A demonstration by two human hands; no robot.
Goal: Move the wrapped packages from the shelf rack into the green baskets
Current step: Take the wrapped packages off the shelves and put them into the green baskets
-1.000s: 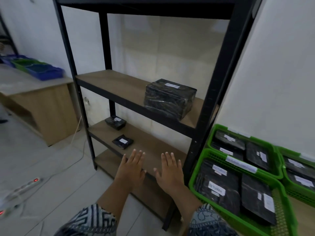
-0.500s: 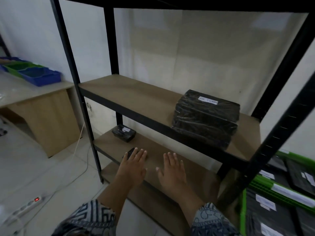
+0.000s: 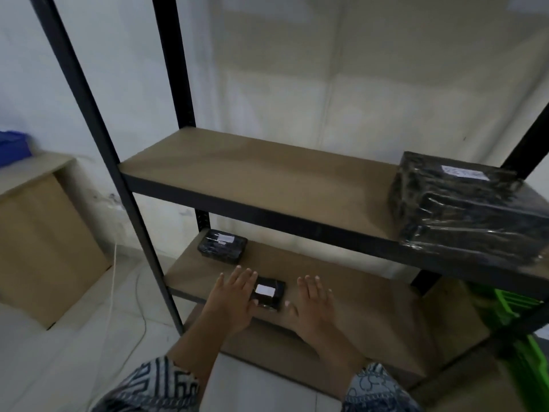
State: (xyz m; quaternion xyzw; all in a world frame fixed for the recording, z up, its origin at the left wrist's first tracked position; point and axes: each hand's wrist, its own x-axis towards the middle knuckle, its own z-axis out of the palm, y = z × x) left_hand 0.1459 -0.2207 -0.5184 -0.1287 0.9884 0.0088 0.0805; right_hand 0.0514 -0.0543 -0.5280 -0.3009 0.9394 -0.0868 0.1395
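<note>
My left hand (image 3: 234, 298) hovers flat, fingers straight and spread, holding nothing. Beyond its fingertips sits the far package (image 3: 222, 246). The small package (image 3: 269, 293) lies just right of my thumb (touching or not, I cannot tell). My right hand (image 3: 315, 304), equally open and empty, flanks its other side. Above and right of that hand sits the large package (image 3: 463, 203), and further right a green basket (image 3: 511, 304).

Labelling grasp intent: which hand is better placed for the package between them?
Likely left: the left hand overlaps the small package at its edge, fingers open; the right hand lies just beside it.
</note>
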